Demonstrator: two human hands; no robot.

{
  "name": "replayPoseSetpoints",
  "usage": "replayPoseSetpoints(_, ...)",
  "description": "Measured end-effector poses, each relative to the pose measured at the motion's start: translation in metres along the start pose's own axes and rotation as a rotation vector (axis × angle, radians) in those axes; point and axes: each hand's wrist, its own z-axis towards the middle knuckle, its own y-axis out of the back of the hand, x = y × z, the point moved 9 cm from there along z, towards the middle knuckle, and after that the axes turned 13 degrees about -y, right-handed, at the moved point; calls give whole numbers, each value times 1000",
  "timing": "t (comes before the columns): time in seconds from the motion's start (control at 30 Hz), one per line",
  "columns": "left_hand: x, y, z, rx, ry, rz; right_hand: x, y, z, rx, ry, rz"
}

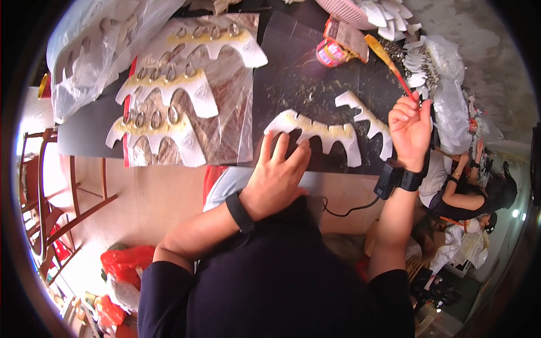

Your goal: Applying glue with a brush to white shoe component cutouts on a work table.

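On the dark table in front of me lies a white scalloped piece (321, 132), with yellowish paste along its upper edge. My left hand (280, 176) has its fingers spread, fingertips at the near left edge of that piece. My right hand (410, 130) is raised at the table's right side, closed around the red handle of a brush-like tool (393, 65). Its wide end is coated yellow and points away from me. Between my hands, a second white scalloped piece (369, 121) lies at an angle, also with yellow paste on it.
Left, several white pieces (197, 96) with metal rings in paste lie on a clear plastic sheet (236, 118). A plastic bag (107, 50) is behind them. A pink tub (331, 52), a pink basket (349, 12) and small metal parts (414, 62) sit far right. Another person (465, 191) works at right.
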Motion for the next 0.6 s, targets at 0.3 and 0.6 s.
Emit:
replayPoseSetpoints(0.3, 2, -3, 0, 5, 9, 6, -63, -9, -24, -262, 75, -867)
replayPoseSetpoints(0.6, 1, -3, -1, 14, 15, 12, -67, -16, -26, -336, 153, -1224)
